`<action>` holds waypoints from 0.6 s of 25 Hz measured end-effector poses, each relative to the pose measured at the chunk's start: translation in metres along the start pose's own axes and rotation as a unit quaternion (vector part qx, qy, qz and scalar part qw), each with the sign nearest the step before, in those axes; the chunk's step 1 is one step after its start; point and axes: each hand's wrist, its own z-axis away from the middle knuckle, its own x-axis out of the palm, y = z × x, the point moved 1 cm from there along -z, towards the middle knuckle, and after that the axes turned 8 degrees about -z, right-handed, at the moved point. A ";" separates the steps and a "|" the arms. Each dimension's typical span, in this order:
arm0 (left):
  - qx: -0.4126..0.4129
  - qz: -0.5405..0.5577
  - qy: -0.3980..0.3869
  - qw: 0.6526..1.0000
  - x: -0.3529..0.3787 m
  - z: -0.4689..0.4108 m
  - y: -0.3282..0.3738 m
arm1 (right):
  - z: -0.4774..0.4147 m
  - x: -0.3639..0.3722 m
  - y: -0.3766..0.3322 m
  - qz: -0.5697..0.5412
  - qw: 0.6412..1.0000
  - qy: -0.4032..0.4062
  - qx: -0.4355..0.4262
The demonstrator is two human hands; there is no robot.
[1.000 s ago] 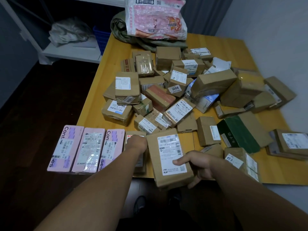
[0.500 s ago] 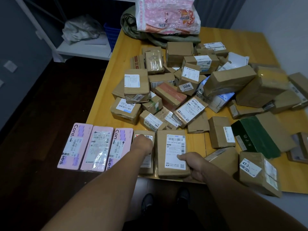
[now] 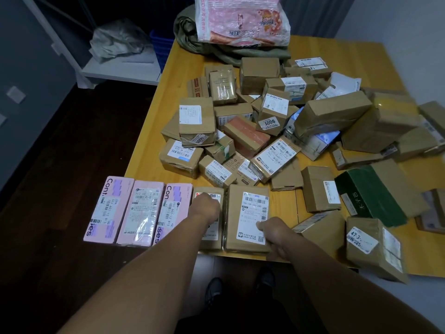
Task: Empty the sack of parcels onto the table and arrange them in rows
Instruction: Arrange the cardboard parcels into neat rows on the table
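Note:
Three pink boxes (image 3: 142,213) lie side by side along the near edge of the yellow table (image 3: 361,59). To their right lies a small brown parcel (image 3: 212,233); my left hand (image 3: 206,208) rests on it with fingers curled over its far part. A larger brown parcel with a white label (image 3: 243,206) lies flat against it. My right hand (image 3: 272,231) grips that parcel's near right corner, thumb on the label. A loose heap of brown parcels (image 3: 240,131) covers the table's middle. The olive sack (image 3: 216,51) lies crumpled at the far edge.
A pink-and-white plastic bag (image 3: 240,20) sits on the sack. A green box (image 3: 366,191) and more parcels (image 3: 373,244) crowd the right side. A white shelf (image 3: 120,68) holding a grey bag stands at the far left. Dark floor lies left of the table.
My right hand has pushed the labelled brown parcel from overhanging the front edge onto the table, flat against the small parcel. My left hand stayed on the small parcel.

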 end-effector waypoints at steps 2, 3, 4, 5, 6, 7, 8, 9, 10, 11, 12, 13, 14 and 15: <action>0.002 0.006 0.003 1.000 0.000 0.001 0.000 | 0.006 0.000 -0.003 0.023 1.000 0.006 -0.007; 0.003 0.007 0.006 1.000 0.001 0.002 0.000 | 0.009 -0.001 -0.004 0.032 0.999 0.010 -0.010; 0.004 0.008 0.009 1.000 0.002 0.002 0.000 | 0.012 -0.001 -0.006 0.039 0.999 0.013 -0.017; 0.006 0.015 0.011 1.000 0.003 0.004 0.001 | 0.014 -0.001 -0.007 0.045 0.999 0.015 -0.024; 0.009 0.027 0.010 1.000 0.005 0.005 0.002 | 0.015 -0.001 -0.008 0.050 0.998 0.020 -0.033; 0.016 0.038 0.005 0.999 0.006 0.007 0.004 | 0.014 -0.002 -0.008 0.055 0.997 0.023 -0.040; 0.024 0.048 -0.003 0.999 0.008 0.008 0.007 | 0.015 -0.002 -0.008 0.059 0.997 0.022 -0.047; 0.031 0.054 -0.015 0.998 0.009 0.010 0.010 | 0.014 -0.002 -0.008 0.058 0.997 0.024 -0.050; 0.037 0.056 -0.029 0.997 0.012 0.011 0.013 | 0.017 -0.001 -0.009 0.054 0.997 0.029 -0.055; 0.043 0.051 -0.043 0.997 0.014 0.011 0.015 | 0.015 -0.001 -0.008 0.053 0.996 0.034 -0.059; 0.047 0.039 -0.053 0.997 0.017 0.012 0.017 | 0.017 -0.001 -0.009 0.055 0.996 0.040 -0.065; 0.051 0.024 -0.058 0.997 0.020 0.014 0.018 | 0.017 -0.001 -0.008 0.060 0.995 0.043 -0.067; 0.055 0.011 -0.061 0.997 0.022 0.015 0.018 | 0.018 0.000 -0.008 0.066 0.994 0.047 -0.072; 0.058 0.000 -0.059 0.997 0.025 0.015 0.017 | 0.018 -0.001 -0.008 0.069 0.994 0.047 -0.073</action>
